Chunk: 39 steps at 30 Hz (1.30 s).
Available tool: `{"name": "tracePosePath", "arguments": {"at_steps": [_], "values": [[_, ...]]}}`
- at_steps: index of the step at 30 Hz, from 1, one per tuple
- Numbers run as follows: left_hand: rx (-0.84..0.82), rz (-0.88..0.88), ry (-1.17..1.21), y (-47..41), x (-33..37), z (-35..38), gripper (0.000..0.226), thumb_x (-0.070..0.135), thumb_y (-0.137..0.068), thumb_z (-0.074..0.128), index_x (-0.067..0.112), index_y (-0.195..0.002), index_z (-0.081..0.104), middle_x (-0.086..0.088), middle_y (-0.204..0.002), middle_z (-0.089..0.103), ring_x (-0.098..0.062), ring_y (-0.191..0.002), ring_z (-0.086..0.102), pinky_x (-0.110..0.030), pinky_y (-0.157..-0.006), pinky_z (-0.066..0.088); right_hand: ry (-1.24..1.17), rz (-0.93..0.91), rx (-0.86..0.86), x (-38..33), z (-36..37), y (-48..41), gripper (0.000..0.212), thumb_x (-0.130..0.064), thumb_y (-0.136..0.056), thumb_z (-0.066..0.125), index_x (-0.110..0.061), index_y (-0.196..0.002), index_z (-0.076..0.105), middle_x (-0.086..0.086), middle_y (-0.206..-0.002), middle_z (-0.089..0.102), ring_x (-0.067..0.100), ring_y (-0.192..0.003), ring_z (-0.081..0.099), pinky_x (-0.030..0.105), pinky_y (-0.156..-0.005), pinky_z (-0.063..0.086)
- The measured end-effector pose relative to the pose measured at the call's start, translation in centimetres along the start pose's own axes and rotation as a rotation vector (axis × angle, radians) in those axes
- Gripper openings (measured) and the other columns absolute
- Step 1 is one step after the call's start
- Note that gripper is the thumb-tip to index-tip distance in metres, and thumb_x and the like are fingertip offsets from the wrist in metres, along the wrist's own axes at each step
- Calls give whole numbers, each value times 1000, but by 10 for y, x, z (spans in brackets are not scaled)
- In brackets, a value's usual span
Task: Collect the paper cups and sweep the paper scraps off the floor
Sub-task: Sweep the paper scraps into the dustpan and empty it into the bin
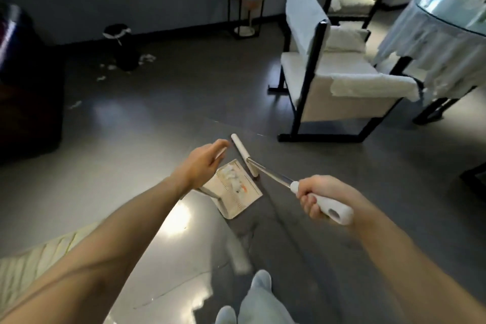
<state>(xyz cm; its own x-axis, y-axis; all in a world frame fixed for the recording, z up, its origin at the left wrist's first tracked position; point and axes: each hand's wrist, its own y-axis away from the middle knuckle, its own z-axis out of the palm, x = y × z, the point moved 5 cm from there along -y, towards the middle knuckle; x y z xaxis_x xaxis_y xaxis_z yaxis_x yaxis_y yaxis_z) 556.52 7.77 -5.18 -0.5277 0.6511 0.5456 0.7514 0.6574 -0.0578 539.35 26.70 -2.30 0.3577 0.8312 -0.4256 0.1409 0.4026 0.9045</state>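
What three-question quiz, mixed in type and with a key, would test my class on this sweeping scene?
1. True or false: the right hand grips the broom handle.
2. Loose paper scraps lie on the floor beside: A the black bin; B the armchair; C the person's feet.
3. Fill in: the dustpan holds paper ____.
Key: 1 true; 2 A; 3 scraps.

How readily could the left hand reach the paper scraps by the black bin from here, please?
Probably not: the left hand is by the dustpan, while the paper scraps lie far off beside the black bin.
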Motion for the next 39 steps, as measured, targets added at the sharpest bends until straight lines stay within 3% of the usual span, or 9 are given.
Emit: {"name": "tracePosePath", "arguments": {"at_steps": [9, 14, 20, 23, 26, 31, 34, 37, 39], "values": [[152, -197, -84, -83, -151, -92, 30, 21, -99, 43, 10, -127, 48, -13, -117, 62, -28, -98, 61, -28, -82, 47, 176, -14, -117, -182, 87, -89, 12, -1, -89, 42, -4, -78, 46, 2, -43, 43, 6, -27, 39, 13, -27, 32], [262, -382, -57, -132, -233, -158, 31, 28, -100, 41, 18, -129, 46, -6, -119, 62, -20, -100, 61, -20, -79, 42, 299, -55, -159, -307, 138, -127, 7, 3, -89, 42, 4, -91, 49, 4, -48, 44, 6, -28, 39, 14, -27, 34], [400, -541, 1, -178, -320, -228, 25, 28, -100, 40, 24, -125, 45, -7, -110, 65, -17, -86, 62, -27, -74, 46, 428, -106, -237, -434, 208, -160, 10, 5, -90, 41, 5, -97, 47, 4, -45, 43, 6, -26, 39, 12, -27, 33], [403, -556, 9, -219, -358, -254, 25, 25, -99, 41, 25, -124, 44, -8, -109, 65, -14, -77, 60, -28, -71, 49, 452, -109, -280, -490, 241, -180, 17, 4, -90, 42, 6, -106, 48, 5, -44, 44, 7, -26, 40, 13, -26, 33], [370, -542, -4, -261, -401, -279, 24, 23, -99, 42, 25, -123, 44, -8, -107, 65, -21, -88, 62, -34, -78, 50, 452, -98, -306, -540, 278, -205, 18, 3, -89, 44, 7, -106, 50, 6, -45, 45, 8, -27, 41, 14, -27, 34], [359, -489, -10, -319, -488, -341, 28, 16, -96, 44, 23, -123, 47, 1, -104, 65, -13, -89, 60, -22, -75, 40, 406, -127, -323, -616, 341, -253, 20, 4, -88, 42, 3, -106, 50, 5, -46, 45, 7, -29, 41, 14, -27, 33], [417, -476, 37, -347, -535, -385, 28, 16, -95, 45, 27, -120, 47, 8, -102, 62, -8, -92, 60, -26, -79, 45, 414, -124, -323, -659, 378, -279, 19, 4, -87, 42, -1, -102, 52, 4, -47, 44, 7, -29, 40, 14, -28, 33], [447, -458, 23, -375, -574, -417, 23, 22, -97, 45, 32, -117, 44, 5, -100, 64, -12, -82, 62, -31, -76, 49, 429, -117, -330, -702, 409, -304, 26, 4, -85, 43, -5, -108, 52, 5, -48, 46, 8, -30, 42, 15, -29, 35], [442, -464, 31, -396, -599, -432, 24, 24, -97, 44, 36, -117, 42, 3, -106, 65, -13, -90, 64, -34, -79, 52, 431, -134, -333, -732, 427, -321, 27, 3, -85, 44, -8, -108, 53, 6, -48, 47, 9, -32, 43, 16, -30, 35]]}}
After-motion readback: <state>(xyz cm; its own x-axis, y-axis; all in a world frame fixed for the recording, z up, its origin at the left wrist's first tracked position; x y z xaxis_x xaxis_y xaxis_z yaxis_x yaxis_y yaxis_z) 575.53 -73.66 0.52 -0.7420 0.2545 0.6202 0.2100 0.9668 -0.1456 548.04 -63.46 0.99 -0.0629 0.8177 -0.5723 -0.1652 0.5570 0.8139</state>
